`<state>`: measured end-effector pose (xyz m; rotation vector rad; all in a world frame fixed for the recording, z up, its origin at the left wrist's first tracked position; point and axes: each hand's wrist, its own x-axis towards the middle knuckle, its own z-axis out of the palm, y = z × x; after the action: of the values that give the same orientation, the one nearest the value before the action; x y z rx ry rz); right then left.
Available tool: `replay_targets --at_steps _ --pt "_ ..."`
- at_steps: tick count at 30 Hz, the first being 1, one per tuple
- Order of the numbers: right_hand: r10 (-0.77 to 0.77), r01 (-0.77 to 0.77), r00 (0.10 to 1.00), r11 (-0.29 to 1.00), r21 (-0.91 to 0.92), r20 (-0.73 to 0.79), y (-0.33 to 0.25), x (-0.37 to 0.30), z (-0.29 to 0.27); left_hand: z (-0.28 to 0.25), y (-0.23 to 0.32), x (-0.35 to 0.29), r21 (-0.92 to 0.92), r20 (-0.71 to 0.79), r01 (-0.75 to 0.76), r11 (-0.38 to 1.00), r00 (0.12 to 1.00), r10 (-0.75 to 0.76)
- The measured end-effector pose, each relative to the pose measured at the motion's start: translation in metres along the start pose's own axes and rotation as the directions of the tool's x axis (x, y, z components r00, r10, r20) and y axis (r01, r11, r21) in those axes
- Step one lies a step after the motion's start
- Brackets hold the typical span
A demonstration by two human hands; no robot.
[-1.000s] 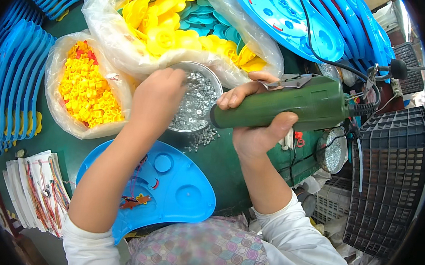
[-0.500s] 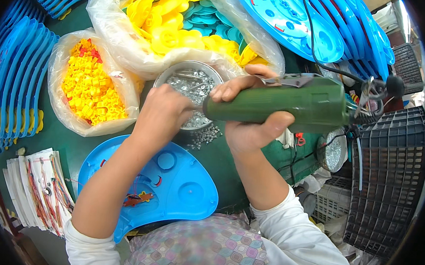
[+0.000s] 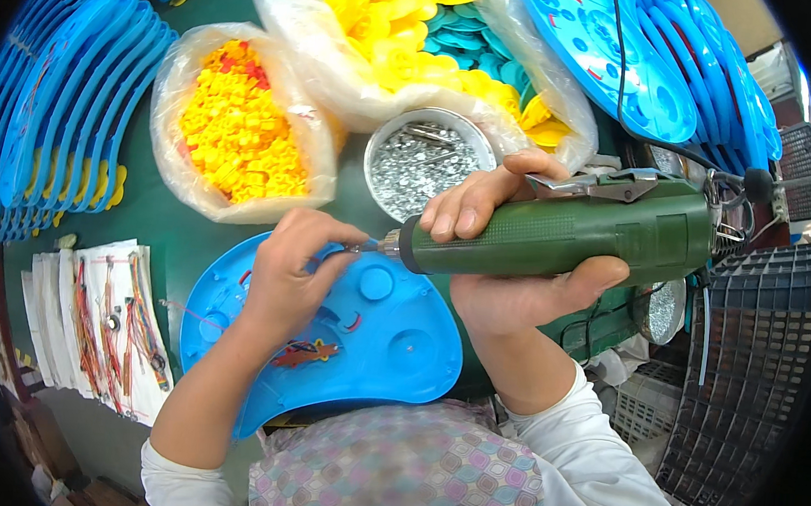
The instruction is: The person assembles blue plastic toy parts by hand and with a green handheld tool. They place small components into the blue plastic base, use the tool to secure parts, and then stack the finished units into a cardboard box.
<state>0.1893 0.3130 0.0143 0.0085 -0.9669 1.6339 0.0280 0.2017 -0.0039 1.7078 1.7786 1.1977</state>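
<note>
My right hand (image 3: 506,293) is wrapped round a green electric screwdriver (image 3: 567,229), held level with its metal tip to the left. At that tip, my left hand (image 3: 287,268) pinches with thumb and forefinger; whatever sits between them is too small to make out. Beneath both hands lies a blue kidney-shaped plastic shell (image 3: 386,332) with round recesses. Inside it is a small reddish-brown part (image 3: 307,353) with thin wires. A round metal bowl (image 3: 370,161) of small silvery screws stands just beyond the screwdriver.
Plastic bags (image 3: 165,133) of yellow, red and teal pieces stand at the back. Blue shells (image 3: 88,90) are stacked at left, more (image 3: 617,52) at back right. White sheets with wires (image 3: 105,317) lie at left; a black crate (image 3: 739,389) stands at right.
Both hands and the screwdriver have come nearer, from over the bowl of screws to above the blue shell. The view has shifted, so the surroundings sit differently in it.
</note>
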Motion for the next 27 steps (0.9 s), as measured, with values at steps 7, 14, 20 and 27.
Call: replay_targets --at_steps 7,14,20,27 --pt "0.073 -0.073 0.997 0.996 -0.043 0.004 0.016 -0.007 0.026 -0.009 -0.006 -0.026 -0.062 -0.089 0.108 0.992 0.99 -0.114" --pt "0.066 -0.063 0.997 0.996 -0.06 0.042 0.019 -0.008 0.032 -0.012 -0.014 -0.034 -0.052 -0.133 0.041 0.998 0.99 -0.048" --pt "0.09 -0.08 0.992 0.99 -0.117 0.088 0.015 -0.01 0.028 -0.014 -0.011 -0.032 0.147 -0.147 0.011 0.989 0.989 0.011" --pt "0.199 -0.176 0.98 0.916 -0.36 0.026 0.011 -0.016 0.011 -0.002 -0.018 -0.032 0.238 -0.12 -0.029 0.971 0.991 0.059"
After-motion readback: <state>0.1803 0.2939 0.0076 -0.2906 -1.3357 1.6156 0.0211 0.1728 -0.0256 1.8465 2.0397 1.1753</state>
